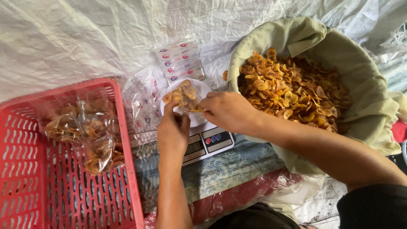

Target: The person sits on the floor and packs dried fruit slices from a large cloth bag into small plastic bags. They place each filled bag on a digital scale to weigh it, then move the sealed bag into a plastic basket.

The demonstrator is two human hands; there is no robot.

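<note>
A clear plastic bag of golden chips (182, 96) sits on the round white pan of a small digital scale (212, 142). My left hand (173, 131) grips the near edge of the bag's mouth. My right hand (228, 111) reaches in from the right and pinches the bag's opening, with a chip or two at its fingertips. A large basket lined with pale green cloth (360, 76) stands on the right, heaped with loose chips (292, 91).
A red plastic crate (51, 186) at the left holds several filled bags of chips (85, 131). Empty printed bags (180, 61) lie behind the scale, more beside it (142, 108). White plastic sheeting (85, 38) covers the ground.
</note>
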